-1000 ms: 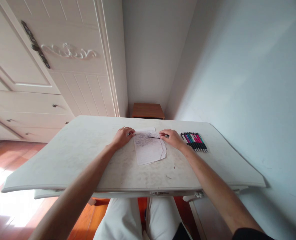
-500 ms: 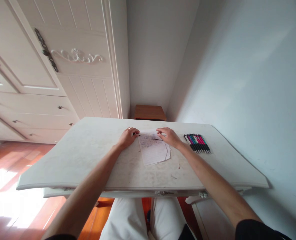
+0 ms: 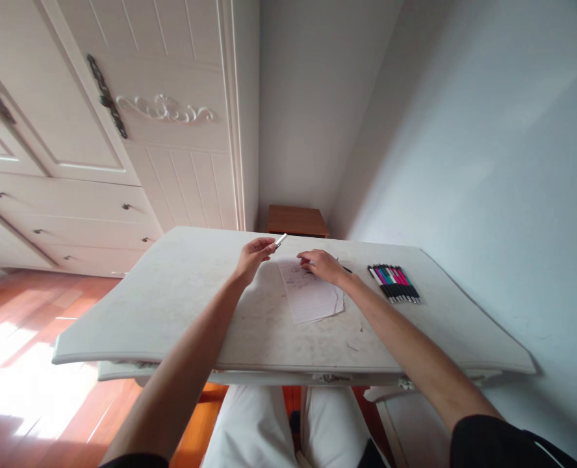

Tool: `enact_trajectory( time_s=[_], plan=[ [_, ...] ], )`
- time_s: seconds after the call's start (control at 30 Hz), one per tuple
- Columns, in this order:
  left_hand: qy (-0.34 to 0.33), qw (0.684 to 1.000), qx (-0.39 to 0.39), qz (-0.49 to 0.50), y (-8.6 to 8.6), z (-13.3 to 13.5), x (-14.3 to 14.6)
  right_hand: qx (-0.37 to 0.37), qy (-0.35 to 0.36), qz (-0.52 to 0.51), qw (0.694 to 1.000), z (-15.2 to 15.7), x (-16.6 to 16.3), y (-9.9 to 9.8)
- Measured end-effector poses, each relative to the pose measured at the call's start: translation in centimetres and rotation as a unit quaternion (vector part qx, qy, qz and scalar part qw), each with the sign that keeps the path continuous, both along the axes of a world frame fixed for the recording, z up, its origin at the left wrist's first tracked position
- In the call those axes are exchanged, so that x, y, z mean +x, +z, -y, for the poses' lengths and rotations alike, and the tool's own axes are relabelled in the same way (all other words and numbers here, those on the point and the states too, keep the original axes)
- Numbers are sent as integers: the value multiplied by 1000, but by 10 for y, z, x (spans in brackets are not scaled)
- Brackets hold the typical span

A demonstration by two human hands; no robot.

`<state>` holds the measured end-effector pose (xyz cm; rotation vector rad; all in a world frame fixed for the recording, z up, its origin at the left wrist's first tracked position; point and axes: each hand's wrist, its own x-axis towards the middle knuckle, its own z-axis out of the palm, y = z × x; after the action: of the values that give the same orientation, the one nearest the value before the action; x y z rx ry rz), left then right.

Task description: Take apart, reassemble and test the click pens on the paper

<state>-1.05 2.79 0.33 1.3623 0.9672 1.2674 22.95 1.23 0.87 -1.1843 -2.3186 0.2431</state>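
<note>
- Left hand (image 3: 255, 256): raised above the desk (image 3: 171, 292) near its far edge. Fingers and thumb are pinched together on a slim white piece (image 3: 281, 240), which projects beyond the fingertips, tilted up and to the right.
- Right hand (image 3: 320, 265): palm down over the upper part of the written paper (image 3: 315, 302). Fingers are bent, with a narrow gap to the thumb; whether they grip anything cannot be told.
- Dark slender part (image 3: 347, 269): visible just beside the right wrist, partly hidden by the hand; support cannot be determined.
- Paper: lies flat on the desk between the forearms. Handwriting covers the upper area; the right edge is ragged.
- Pens (image 3: 394, 284): set side by side in a row on the desk, right of the paper. Barrels are multicoloured; dark grips face the near edge.
- Small debris (image 3: 351, 348): on the desk, near the front edge.
- Brown wooden unit (image 3: 298, 220): beyond the far edge.
- White cabinet (image 3: 181, 182): at left, beyond the desk.
</note>
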Motion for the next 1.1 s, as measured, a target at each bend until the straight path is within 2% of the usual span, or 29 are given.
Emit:
enact_trajectory(
  time_s=[0.2,0.37,0.5,1.1],
  plan=[
    [-33,999,14,-41,-4,-1,2,30,-8,-7,1000,3,0,0],
    [-15,991,66,-118,-9,-2,6,74,-67,-80,992,11,7,1],
    [-17,981,89,-172,-9,-1,10,86,-73,-118,987,18,8,4],
    [-53,966,112,-226,-5,10,17,110,-60,-83,989,23,6,5]
  ],
)
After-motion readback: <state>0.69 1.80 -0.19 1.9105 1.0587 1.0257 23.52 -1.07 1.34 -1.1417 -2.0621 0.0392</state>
